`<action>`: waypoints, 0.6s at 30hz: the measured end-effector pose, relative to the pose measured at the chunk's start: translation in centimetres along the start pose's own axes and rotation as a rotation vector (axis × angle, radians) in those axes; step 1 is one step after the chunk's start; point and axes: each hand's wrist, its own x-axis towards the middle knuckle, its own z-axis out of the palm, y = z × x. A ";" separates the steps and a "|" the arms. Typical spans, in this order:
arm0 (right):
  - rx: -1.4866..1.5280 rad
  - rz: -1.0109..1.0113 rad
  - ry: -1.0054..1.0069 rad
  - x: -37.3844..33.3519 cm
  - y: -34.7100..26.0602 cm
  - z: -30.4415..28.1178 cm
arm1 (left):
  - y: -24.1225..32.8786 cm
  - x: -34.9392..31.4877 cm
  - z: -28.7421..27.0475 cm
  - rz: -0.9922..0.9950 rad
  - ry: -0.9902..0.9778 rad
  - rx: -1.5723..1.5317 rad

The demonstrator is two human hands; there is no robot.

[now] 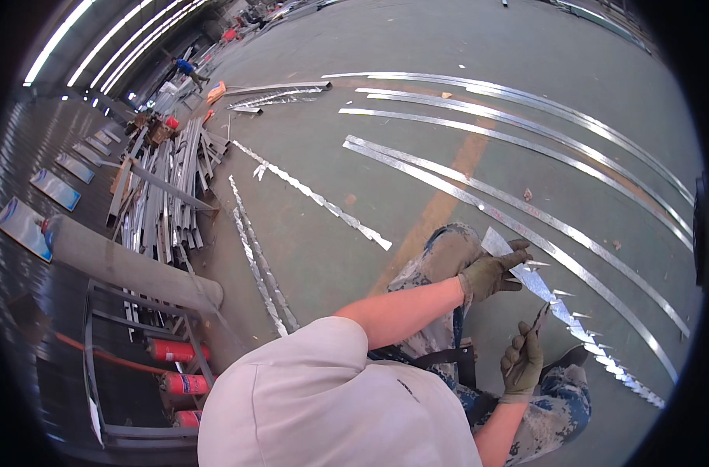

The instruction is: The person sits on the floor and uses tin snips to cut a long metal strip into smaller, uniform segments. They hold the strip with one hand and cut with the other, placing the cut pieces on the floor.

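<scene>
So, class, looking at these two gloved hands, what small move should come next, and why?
Probably bring the plier-like tool in the right hand onto the metal strip's edge: its tip is close by, the left hand steadies the strip near its flat upper end, and pointed tabs line the lower stretch.

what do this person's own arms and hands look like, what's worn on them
The left hand and right hand wear olive-drab gloves ending around the wrist. The forearms are bare. A short, pale grey sleeve covers the left upper arm; the right sleeve is out of sight.
</scene>
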 end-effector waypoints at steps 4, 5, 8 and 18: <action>-0.018 0.014 0.000 0.0 -0.2 -0.5 | 0.6 0.5 -0.8 -0.055 0.027 0.060; -0.015 0.014 -0.009 0.0 -0.4 -0.7 | 0.9 0.5 -0.3 -0.071 0.048 0.073; -0.002 0.014 -0.024 -0.1 -0.9 -1.0 | 2.1 0.0 0.7 -0.090 0.058 0.078; 0.025 -0.014 -0.009 -0.3 -2.0 -1.8 | 3.3 -0.5 1.2 0.024 0.057 0.177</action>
